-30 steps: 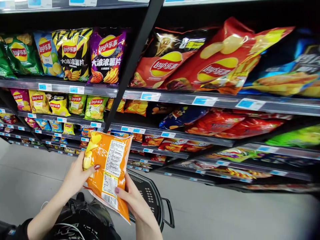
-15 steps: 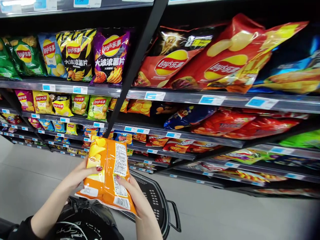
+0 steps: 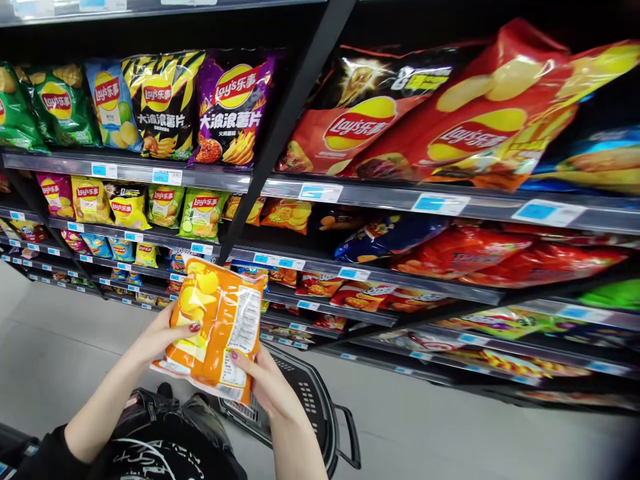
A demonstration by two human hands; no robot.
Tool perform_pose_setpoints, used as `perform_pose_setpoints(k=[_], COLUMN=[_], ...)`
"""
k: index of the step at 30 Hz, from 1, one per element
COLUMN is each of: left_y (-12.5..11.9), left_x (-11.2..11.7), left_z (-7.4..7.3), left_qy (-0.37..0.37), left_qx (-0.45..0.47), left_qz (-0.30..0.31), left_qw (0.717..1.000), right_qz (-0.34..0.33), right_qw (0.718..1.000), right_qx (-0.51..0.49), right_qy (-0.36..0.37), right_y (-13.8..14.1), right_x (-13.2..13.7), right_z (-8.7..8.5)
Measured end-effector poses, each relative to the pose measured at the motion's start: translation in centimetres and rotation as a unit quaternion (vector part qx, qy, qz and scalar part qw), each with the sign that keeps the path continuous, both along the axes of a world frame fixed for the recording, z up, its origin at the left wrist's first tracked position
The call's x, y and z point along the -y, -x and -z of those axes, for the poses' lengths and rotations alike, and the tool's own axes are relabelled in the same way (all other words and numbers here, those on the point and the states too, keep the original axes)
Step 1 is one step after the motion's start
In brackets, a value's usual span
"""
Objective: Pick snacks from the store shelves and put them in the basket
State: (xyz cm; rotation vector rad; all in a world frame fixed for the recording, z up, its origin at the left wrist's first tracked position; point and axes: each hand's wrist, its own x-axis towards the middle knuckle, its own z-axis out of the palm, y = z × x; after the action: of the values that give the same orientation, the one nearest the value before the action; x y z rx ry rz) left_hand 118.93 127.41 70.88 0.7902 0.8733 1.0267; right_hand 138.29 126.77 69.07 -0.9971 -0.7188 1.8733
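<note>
An orange bag of crisps (image 3: pixel 215 327) is held in front of me with its printed back and white label facing up. My left hand (image 3: pixel 157 340) grips its left edge, thumb on top. My right hand (image 3: pixel 265 383) holds its lower right corner from beneath, thumb pressed on the label. Both hands are closed on the bag. It hangs above a black shopping basket (image 3: pixel 310 400) that stands on the floor.
Black shelves (image 3: pixel 350 193) full of crisp bags run across the view, with blue price tags along their edges. A slanted black upright (image 3: pixel 280 133) divides them. Grey floor (image 3: pixel 450 433) lies below, to the right of the basket.
The bag has been tilted and turned in my hands, its lower end drawn up toward me. The view has shifted slightly left and down the shelves.
</note>
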Motion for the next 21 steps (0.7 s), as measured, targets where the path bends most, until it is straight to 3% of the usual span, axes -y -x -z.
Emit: perform_pose_setpoints(k=[4, 12, 16, 21], left_y=[0.7, 0.8, 0.4, 0.0], left_x=[-0.1, 0.2, 0.5, 0.4], left_z=[0.1, 0.9, 0.6, 0.1], left_qy=[-0.036, -0.048, -0.04, -0.008], left_qx=[-0.008, -0.023, -0.022, -0.046], left_qz=[-0.006, -0.015, -0.025, -0.039], left_qw=[0.999, 0.998, 0.999, 0.998], right_qz=[-0.004, -0.014, -0.006, 0.025], right_qw=[0.996, 0.99, 0.994, 0.999], right_qx=[0.01, 0.038, 0.025, 0.028], right_qy=[-0.094, -0.134, -0.109, -0.025], right_y=[-0.3, -0.8, -0.8, -0.1], right_x=[-0.2, 0.0, -0.1, -0.2], right_z=[0.5, 0.4, 0.3, -0.5])
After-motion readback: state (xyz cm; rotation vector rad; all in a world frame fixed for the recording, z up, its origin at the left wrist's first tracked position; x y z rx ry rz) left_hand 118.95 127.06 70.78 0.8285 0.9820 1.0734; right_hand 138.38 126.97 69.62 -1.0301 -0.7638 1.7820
